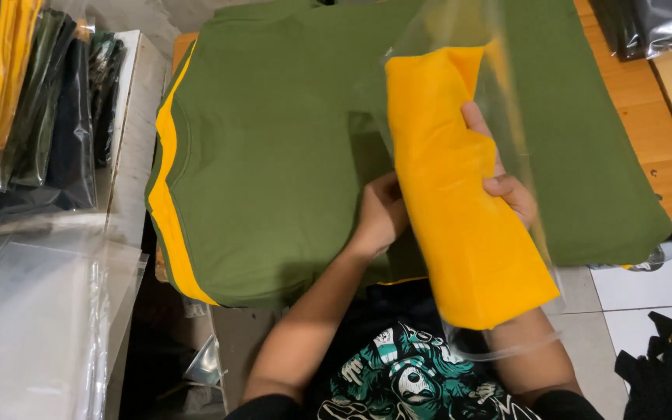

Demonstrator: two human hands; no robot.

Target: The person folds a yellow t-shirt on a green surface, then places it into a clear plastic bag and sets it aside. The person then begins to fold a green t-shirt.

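While the folded yellow shirt (pixel 460 194) sits only partway inside the clear plastic bag (pixel 499 93), the main risk, as I judge it, is that the cloth bunches at the bag's mouth: the film is thin and loose, and a fold catching on its edge could crumple the neat fold or split the bag. A second risk is the shirt sliding out of the lower end, since that end hangs off the near edge of the desk (pixel 631 93) over the person's lap with nothing under it.

The right hand (pixel 503 183) is clamped on the shirt's right side, thumb on top and fingers wrapped around the fold, seemingly through the bag film. The left hand (pixel 381 214) is tucked against the shirt's left edge, fingers curled under it (their tips are hidden, so I cannot tell whether they pinch cloth or only prop it). Both forearms reach up from the near edge.

Underneath, a green shirt (pixel 274 155) lies flat on a stack, with 1 yellow layer showing along the stack's left edge. Bagged shirts (pixel 40 109) stand off the desk's left side.
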